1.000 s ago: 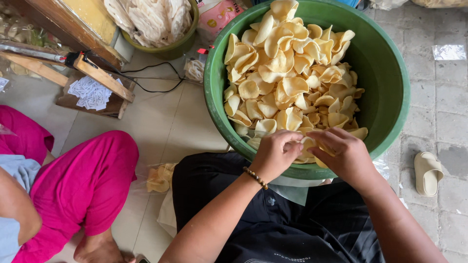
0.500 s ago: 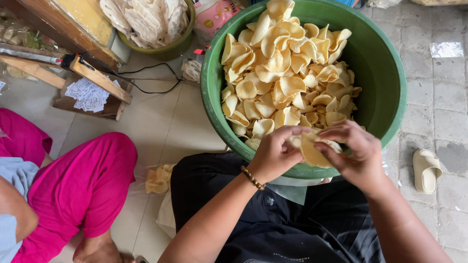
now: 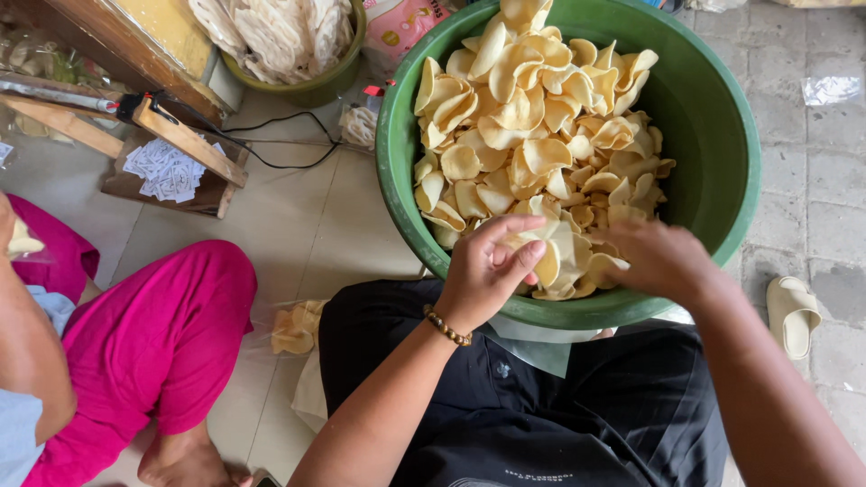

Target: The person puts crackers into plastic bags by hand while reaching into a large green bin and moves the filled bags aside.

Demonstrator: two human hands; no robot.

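Observation:
A big green tub (image 3: 722,180) in front of my lap is piled with pale yellow curled crackers (image 3: 532,135). My left hand (image 3: 483,271), with a bead bracelet at the wrist, is over the tub's near rim and pinches a small stack of crackers (image 3: 552,257) between thumb and fingers. My right hand (image 3: 663,261) reaches into the pile beside it, fingers curled on crackers at the near edge. A clear plastic bag (image 3: 532,347) lies on my black-clad lap under the rim.
Another person in pink trousers (image 3: 153,334) sits at my left. A small bag of crackers (image 3: 293,326) lies on the tiled floor. Behind are a smaller green bowl of crackers (image 3: 289,41), a wooden sealer with cable (image 3: 180,135), and a beige sandal (image 3: 792,311) at right.
Both hands have lifted slightly from the tub's near rim into the cracker pile. My left hand now holds a stack of crackers and my right hand has moved apart from it.

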